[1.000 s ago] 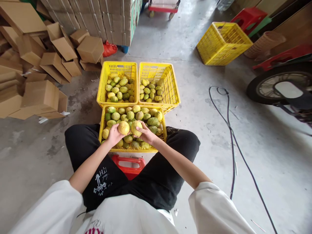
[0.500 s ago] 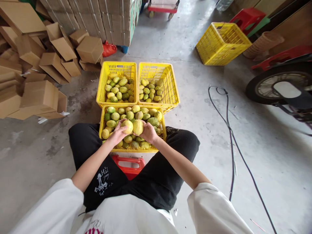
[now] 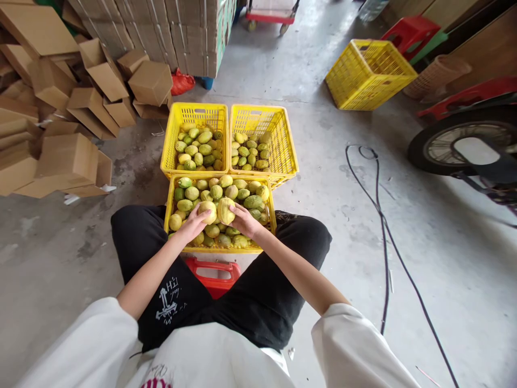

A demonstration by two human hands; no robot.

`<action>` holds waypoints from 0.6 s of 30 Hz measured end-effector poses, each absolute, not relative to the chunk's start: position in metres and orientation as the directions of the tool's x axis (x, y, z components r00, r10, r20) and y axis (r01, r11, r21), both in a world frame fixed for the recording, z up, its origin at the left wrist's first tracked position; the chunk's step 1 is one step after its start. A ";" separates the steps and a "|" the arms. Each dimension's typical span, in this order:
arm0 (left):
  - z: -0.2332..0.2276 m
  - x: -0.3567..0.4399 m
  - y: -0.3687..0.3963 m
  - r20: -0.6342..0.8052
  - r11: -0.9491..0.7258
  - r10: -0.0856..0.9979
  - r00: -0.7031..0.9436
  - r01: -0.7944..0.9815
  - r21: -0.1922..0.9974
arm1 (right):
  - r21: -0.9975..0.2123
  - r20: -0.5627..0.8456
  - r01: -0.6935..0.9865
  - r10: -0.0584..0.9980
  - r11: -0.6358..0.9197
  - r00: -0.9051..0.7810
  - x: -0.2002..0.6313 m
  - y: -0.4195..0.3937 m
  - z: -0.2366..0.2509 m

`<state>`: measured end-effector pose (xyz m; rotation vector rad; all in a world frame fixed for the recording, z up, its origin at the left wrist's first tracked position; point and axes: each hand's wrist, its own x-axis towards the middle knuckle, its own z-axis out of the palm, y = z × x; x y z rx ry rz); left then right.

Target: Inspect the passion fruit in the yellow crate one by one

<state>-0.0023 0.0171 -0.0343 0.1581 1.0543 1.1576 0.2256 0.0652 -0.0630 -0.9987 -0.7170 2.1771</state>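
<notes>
Nearest of all, white sleeves and black trousers fill the bottom of the view, with a red stool (image 3: 213,273) showing between the knees. Just beyond it sits the near yellow crate (image 3: 177,189), packed with green and yellow fruit. Over that crate, both hands are busy: the left hand (image 3: 192,224) is curled round a yellow fruit (image 3: 209,210), fingers wrapped over its near side, and the right hand (image 3: 244,222) grips a second yellow fruit (image 3: 225,210). The two fruits sit side by side, touching or very nearly so, held just above the pile in the crate's middle.

Behind it, two more crates stand side by side: the far left crate (image 3: 170,141), well filled, and the far right crate (image 3: 283,141), holding a thinner layer of fruit.

Out to the left, cardboard boxes (image 3: 68,156) lie tumbled on the concrete. To the right, a black cable (image 3: 383,226) snakes across the floor, near a wheel (image 3: 460,141). Farther right, a tilted yellow crate (image 3: 369,73); at the far end, a red trolley (image 3: 270,13).
</notes>
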 end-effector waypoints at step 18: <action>-0.031 0.005 0.020 -0.658 0.522 0.751 0.055 -0.659 0.541 | -0.672 -0.562 -0.280 0.718 -0.686 -0.411 0.225 0.066 -0.047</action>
